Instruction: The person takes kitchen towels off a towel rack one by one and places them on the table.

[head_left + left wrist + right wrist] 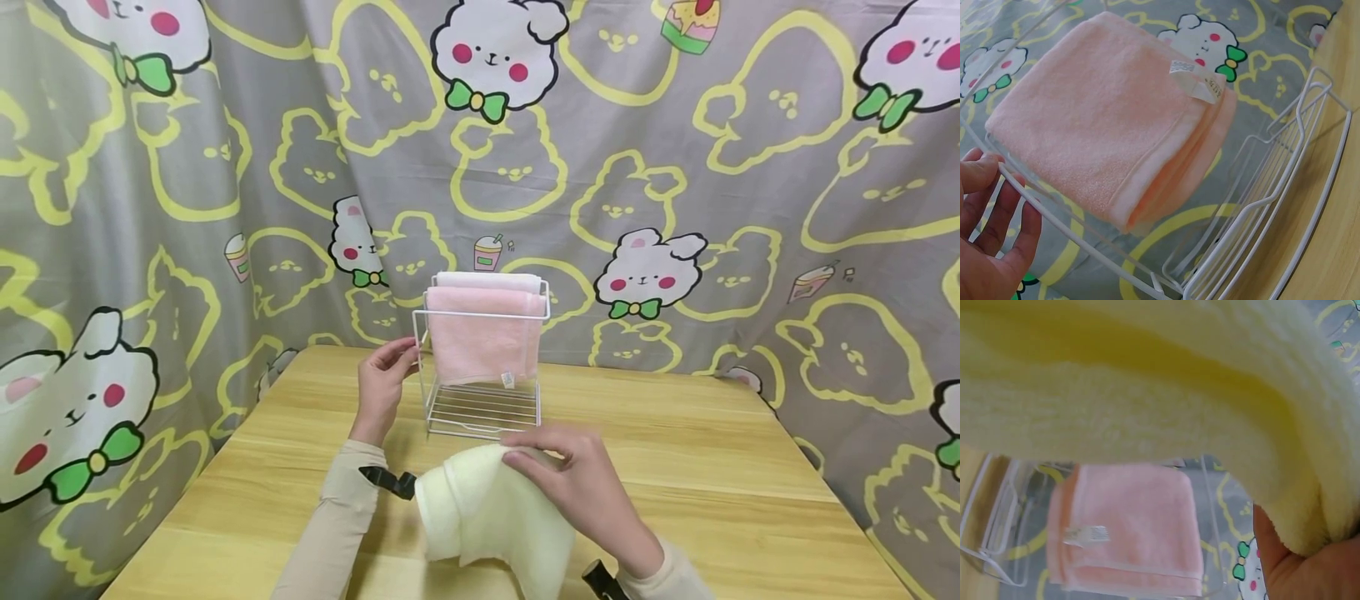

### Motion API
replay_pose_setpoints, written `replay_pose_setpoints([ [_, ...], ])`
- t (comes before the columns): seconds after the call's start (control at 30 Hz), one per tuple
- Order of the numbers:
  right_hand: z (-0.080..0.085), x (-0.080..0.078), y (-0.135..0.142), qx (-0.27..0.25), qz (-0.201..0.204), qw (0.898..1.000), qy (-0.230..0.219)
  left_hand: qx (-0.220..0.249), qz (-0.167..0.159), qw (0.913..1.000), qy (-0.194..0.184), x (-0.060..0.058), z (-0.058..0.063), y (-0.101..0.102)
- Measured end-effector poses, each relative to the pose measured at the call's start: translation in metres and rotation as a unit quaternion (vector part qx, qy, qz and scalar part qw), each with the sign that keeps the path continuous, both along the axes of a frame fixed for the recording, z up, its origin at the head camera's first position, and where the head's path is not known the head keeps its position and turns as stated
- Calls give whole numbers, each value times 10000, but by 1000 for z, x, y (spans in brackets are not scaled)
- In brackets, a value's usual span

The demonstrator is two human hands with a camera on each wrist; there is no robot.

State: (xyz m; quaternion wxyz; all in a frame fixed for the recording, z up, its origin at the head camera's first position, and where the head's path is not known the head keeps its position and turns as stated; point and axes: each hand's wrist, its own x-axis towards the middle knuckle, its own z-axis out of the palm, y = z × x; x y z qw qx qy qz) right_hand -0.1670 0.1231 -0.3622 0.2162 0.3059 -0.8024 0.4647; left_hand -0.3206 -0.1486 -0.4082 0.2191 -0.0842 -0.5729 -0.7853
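Note:
A white wire rack [487, 315] stands on the table. My left hand [381, 387] holds its left side, thumb and fingers about a wire upright, as the left wrist view shows. Over the front bar hangs a folded pink towel [480, 342] with a small white label [1194, 81]. Behind it a white towel [487, 281] hangs on the back bar, mostly hidden. In front of the rack, my right hand [588, 483] pinches the upper edge of a pale yellow towel [487, 504], which droops below in a fold and fills much of the right wrist view [1116, 419].
The light wood table [712, 467] extends to both sides of the rack. Close behind its far edge hangs a grey curtain [525, 225] with yellow outlines and white cartoon animals. Dark camera mounts [390, 481] sit at both wrists.

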Motion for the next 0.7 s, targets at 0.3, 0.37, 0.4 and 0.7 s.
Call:
replay_pose_setpoints([
  [0.3, -17, -11, 0, 96, 167, 9967, -789, -32, 13, 10000, -15, -1, -2, -1],
  [0.37, -20, -16, 0, 90, 127, 9948, -1009, -33, 16, 10000, -11, 0, -2, -1],
  [0.4, -22, -18, 1, 83, 102, 9937, -1111, -35, 13, 10000, -16, 0, -2, -1],
  [0.7, -38, -43, 6, 356, -232, 9865, -1582, -23, -27, 10000, 31, -1, -2, -1],
])
